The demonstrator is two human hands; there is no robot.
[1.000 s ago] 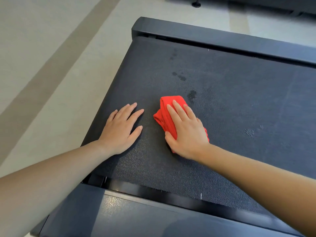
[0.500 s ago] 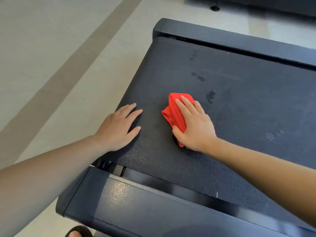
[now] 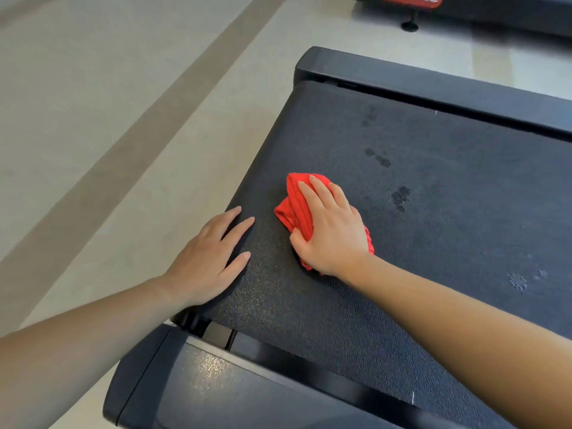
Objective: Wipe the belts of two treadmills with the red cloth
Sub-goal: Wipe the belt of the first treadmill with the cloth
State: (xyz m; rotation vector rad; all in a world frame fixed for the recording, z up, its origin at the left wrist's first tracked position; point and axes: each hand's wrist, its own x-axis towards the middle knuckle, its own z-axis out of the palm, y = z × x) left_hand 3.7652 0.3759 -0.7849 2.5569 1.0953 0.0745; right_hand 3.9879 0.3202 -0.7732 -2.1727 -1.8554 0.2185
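The pale floor [image 3: 93, 119] surrounds one dark treadmill, whose far side rail [image 3: 433, 88] and near side rail [image 3: 247, 391] enclose the textured belt [image 3: 448, 227]. The base of a second treadmill [image 3: 495, 13] stands well apart at the top edge of the view. Change over the last second: the right hand [image 3: 334, 230] has drawn the red cloth [image 3: 297, 196] away from the largest dark spot [image 3: 400, 198] toward the belt's left edge, so the gap between cloth and spot is now clearly wider. The left hand [image 3: 207, 261] has shifted outward and now lies across that left edge. Consequence for the task, as a judgement: the stroke covers the left portion of this belt only. The spot, the smaller marks [image 3: 379, 157] beyond it and the pale scuff [image 3: 518, 281] to the right remain visible, so most of this belt, and all of the second one, is yet to be wiped. Right fingers [image 3: 315, 193]: straight and close together, laid flat on top of the bunched cloth and pressing it onto the belt; the thumb lies against the cloth's near side. No finger curls round the cloth. Left fingers [image 3: 235, 230]: extended, slightly spread, palm down on the belt surface, holding nothing and serving as a brace.
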